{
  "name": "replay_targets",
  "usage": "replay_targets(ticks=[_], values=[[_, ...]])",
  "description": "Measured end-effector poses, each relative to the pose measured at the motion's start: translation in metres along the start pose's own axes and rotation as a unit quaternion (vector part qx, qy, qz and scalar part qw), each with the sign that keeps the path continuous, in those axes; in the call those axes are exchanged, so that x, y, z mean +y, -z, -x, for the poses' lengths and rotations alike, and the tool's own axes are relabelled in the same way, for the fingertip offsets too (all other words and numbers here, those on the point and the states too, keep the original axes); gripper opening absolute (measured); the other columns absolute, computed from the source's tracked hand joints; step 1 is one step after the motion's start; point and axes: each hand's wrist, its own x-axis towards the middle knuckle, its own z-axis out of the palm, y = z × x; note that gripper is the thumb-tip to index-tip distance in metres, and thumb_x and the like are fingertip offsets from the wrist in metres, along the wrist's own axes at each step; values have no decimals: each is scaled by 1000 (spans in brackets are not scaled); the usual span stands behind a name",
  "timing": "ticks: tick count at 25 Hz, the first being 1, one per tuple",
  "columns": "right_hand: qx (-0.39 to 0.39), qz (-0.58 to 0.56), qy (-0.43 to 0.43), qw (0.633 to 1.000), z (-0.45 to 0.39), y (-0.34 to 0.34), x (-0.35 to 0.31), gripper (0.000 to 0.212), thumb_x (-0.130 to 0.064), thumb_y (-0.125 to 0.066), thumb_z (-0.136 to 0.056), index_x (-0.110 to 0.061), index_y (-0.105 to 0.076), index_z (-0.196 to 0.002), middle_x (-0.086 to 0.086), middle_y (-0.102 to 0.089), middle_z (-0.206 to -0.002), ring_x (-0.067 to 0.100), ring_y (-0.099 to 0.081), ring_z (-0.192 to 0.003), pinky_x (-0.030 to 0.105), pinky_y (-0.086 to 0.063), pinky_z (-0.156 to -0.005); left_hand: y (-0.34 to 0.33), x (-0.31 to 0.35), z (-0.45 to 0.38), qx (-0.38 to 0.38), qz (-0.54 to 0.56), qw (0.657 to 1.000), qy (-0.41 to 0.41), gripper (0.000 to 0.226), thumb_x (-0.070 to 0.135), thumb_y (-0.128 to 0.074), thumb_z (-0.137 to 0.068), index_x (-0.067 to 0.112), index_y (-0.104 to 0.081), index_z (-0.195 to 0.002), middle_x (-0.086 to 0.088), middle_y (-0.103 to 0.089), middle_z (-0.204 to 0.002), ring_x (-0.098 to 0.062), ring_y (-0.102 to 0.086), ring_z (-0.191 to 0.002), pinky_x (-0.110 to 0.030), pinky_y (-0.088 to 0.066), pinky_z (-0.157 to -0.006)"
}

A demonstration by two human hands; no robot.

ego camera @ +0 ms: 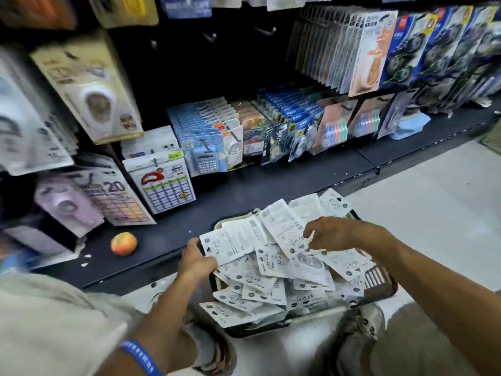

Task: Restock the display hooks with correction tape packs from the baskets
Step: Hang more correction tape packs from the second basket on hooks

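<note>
A dark basket on the floor is heaped with several white correction tape packs, most lying back side up. My left hand grips one white pack by its lower left corner, at the basket's left rim. My right hand pinches another white pack above the heap's middle. Bare display hooks jut from the dark back panel at the top centre.
A low dark shelf runs in front of the basket, with hanging stationery packs above it and to the left and right. An orange round object lies on the shelf at the left. Pale floor stretches to the right.
</note>
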Motion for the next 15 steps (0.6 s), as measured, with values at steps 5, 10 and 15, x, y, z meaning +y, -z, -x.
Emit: replay_targets(ticks=[5,10,15], values=[[84,167,16,982,-5,10,-38,38,-24,-52,-98,-22,-54,-137,4,-56,-139,26,-54,-124,31,-42,-90,45,44,-5,111,-78,977,-163,75,-3,-57,-85,18,-34,-154,-11,-42,-155,-34,-41,-139,-46,-42,-110],[109,-19,100,989,-52,-10,-6,38,-13,-57,-93,-21,-59,-130,0,-73,-114,21,-61,-107,30,-48,-88,-21,47,-9,91,-115,954,-262,60,-4,-56,-89,20,-46,-143,-3,-57,-136,-25,-46,-128,-39,-43,-102],[126,149,141,971,-125,-39,30,95,-5,-65,-79,-33,-19,-157,-2,-15,-168,26,-14,-153,46,-15,-121,-76,42,-45,60,-146,934,-319,45,-3,-60,-85,17,-64,-125,3,-57,-129,-19,-48,-120,-17,-31,-98]])
